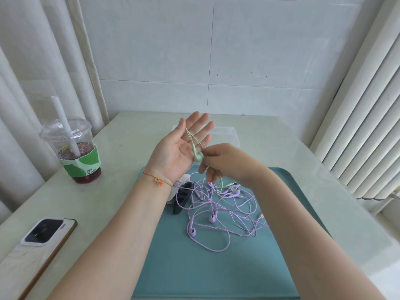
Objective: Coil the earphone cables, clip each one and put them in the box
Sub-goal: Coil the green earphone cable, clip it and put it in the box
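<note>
My left hand [179,148] is raised palm up with straight fingers, and the green earphone cable [191,138] runs across the palm and between the fingers. The green earbud [198,156] lies at the palm's edge. My right hand [225,162] pinches the green cable just beside the earbud, and the rest of it hangs down to the teal tray [173,256]. A tangle of purple earphones [216,211] lies on the tray. Dark and white clips [183,193] sit at the tray's left, partly behind my left wrist. The clear plastic box [227,134] stands behind my hands.
A plastic cup with a straw and green sleeve [75,152] stands at the left of the pale table [129,135]. A phone [43,237] lies face down near the front left. A wall is behind, and a radiator is at the right.
</note>
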Demonstrator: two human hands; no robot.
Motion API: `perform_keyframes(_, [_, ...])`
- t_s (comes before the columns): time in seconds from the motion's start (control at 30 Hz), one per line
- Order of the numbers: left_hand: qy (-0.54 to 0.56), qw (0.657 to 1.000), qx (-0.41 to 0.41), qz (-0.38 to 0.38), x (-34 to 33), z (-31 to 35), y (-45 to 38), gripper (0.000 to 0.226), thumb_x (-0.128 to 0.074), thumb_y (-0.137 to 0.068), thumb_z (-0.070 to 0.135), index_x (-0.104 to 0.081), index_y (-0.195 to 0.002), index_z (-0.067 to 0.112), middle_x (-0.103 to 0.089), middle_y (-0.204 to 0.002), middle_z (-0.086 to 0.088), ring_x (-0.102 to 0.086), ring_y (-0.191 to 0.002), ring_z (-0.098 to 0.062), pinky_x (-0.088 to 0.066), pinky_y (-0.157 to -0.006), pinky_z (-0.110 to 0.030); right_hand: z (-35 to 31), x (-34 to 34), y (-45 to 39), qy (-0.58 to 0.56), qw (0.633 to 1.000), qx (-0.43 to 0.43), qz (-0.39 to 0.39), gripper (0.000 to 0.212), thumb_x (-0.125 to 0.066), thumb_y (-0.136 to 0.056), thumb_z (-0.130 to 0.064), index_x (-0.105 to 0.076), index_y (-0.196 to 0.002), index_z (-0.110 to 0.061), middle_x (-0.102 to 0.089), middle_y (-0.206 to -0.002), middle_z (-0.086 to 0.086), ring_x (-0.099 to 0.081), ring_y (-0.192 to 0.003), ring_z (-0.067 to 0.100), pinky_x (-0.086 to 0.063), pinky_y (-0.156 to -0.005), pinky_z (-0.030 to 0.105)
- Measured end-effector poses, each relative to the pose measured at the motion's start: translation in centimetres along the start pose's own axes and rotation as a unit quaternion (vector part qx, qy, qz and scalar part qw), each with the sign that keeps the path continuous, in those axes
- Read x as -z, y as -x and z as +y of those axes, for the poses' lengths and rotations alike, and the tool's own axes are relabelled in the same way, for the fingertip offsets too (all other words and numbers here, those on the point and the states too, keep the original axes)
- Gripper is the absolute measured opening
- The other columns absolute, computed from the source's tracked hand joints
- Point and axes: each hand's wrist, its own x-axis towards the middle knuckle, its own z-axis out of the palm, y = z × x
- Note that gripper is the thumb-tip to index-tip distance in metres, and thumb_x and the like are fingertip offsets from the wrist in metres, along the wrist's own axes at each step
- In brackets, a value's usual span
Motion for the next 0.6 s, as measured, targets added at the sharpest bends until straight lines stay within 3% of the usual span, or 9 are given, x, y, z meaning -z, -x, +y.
perform_keyframes(0.17, [-0.074, 0.997, -0.010, 0.028, 0.4, -0.3, -0.4, 0.035, -0.033, -0.104, 0.033, -0.062, -0.116, 0.017, -0.067, -0.123, -0.001, -0.058, -0.123, -0.024, -0.032, -0.114, -0.038, 0.1, -0.6, -0.1, 0.036, 0.998, -0.030, -0.039, 0.020, -0.050, -0.095, -0.008, -0.068, -0.100, -0.001, -0.068, -0.072, 0.005, -0.067, -0.060, 0.018, -0.056, -0.073, 0.029])
perform_keyframes(0.3, [-0.113, 0.992, -0.027, 0.046, 0.5, -0.5, -0.5, 0.034, -0.036, -0.104, 0.032, -0.061, -0.118, 0.015, -0.069, -0.119, -0.004, -0.062, -0.118, -0.024, -0.033, -0.111, -0.038, -0.5, -0.5, 0.4, 0.102, 0.992, -0.026, -0.063, 0.021, -0.055, -0.093, -0.020, -0.072, -0.097, -0.008, -0.074, -0.078, 0.000, -0.072, -0.072, 0.016, -0.045, -0.093, 0.023])
perform_keyframes(0.47, [-0.199, 0.971, -0.093, 0.096, 1.2, -1.3, -0.8, 0.030, -0.038, -0.105, 0.024, -0.062, -0.117, 0.010, -0.069, -0.115, -0.009, -0.063, -0.117, -0.023, -0.040, -0.109, -0.040, -1.2, -0.8, 1.1, 0.184, 0.979, 0.002, -0.087, 0.019, -0.058, -0.094, -0.027, -0.073, -0.088, -0.015, -0.074, -0.074, -0.006, -0.071, -0.070, 0.010, -0.045, -0.081, 0.019])
perform_keyframes(0.6, [-0.244, 0.954, -0.129, 0.120, 1.5, -1.6, -0.9, 0.027, -0.041, -0.104, 0.021, -0.065, -0.115, 0.012, -0.070, -0.114, -0.003, -0.063, -0.116, -0.015, -0.041, -0.109, -0.032, -1.7, -0.6, 1.2, 0.200, 0.979, 0.011, -0.044, 0.015, -0.060, -0.091, -0.023, -0.069, -0.089, -0.011, -0.070, -0.066, -0.003, -0.068, -0.059, 0.011, -0.041, -0.058, 0.017])
